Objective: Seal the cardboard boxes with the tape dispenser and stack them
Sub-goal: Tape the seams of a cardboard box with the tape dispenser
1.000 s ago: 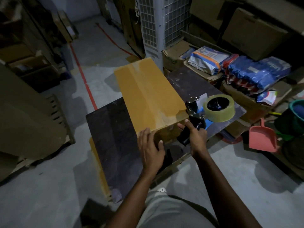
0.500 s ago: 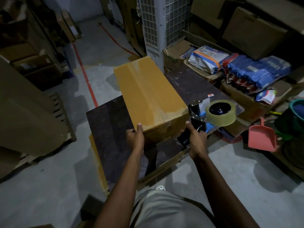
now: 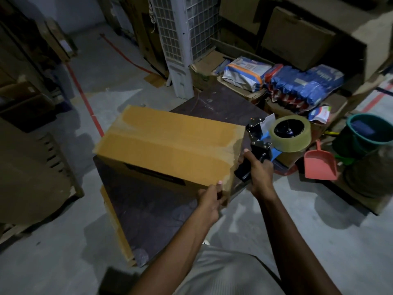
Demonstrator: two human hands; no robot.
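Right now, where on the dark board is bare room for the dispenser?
The dark board is bare on the near side of the cardboard box, left of the left hand, and beyond the box. Right of the tape dispenser, packets and dustpan crowd.

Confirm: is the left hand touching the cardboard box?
Touching. The head view shows the left hand gripping the near corner of the cardboard box, with a fingertip over its top edge.

A closed tan cardboard box [image 3: 168, 145] lies beside a black tape dispenser [image 3: 276, 141] with clear tape.
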